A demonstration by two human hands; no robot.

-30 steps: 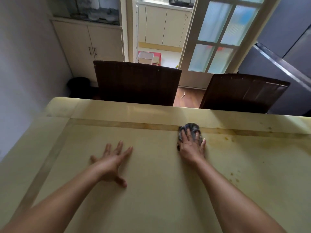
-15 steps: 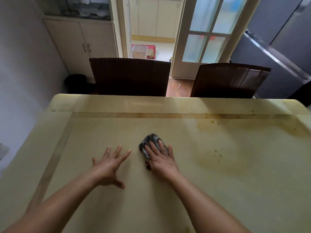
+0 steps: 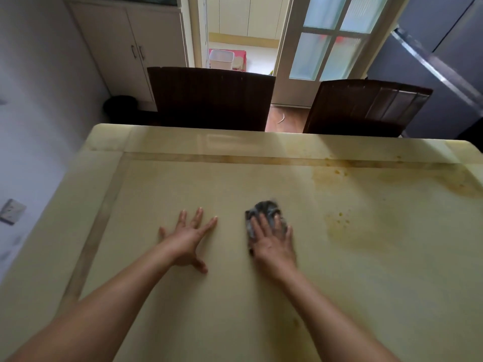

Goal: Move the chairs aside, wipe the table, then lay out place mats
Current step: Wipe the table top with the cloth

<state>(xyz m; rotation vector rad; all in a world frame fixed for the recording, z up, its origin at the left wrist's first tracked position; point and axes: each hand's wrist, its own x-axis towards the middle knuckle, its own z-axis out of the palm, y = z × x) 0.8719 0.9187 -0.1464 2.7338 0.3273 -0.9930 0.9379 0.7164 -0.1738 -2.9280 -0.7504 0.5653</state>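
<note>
A cream table (image 3: pixel 183 322) with a tan inlaid border fills the lower view. My right hand (image 3: pixel 273 244) presses flat on a crumpled grey cloth (image 3: pixel 264 209) near the table's middle. My left hand (image 3: pixel 187 237) lies flat on the tabletop with fingers spread, a short way left of the cloth. Yellow-orange stains (image 3: pixel 339 220) mark the surface to the right of the cloth and along the far right border. Two dark brown chairs, one at the left (image 3: pixel 211 97) and one at the right (image 3: pixel 366 105), stand against the table's far edge. No place mats are in view.
A wall with a socket plate (image 3: pixel 11 211) runs close along the table's left side. Behind the chairs are a cream cabinet (image 3: pixel 125 48), a black bin (image 3: pixel 119 105), an open doorway with a glass-paned door (image 3: pixel 332 40), and a grey fridge (image 3: pixel 444 61) at the right.
My right hand swept the cloth from the far border back toward me and leftward, then slightly right again. My left hand stayed planted. The view tilted down toward the table.
</note>
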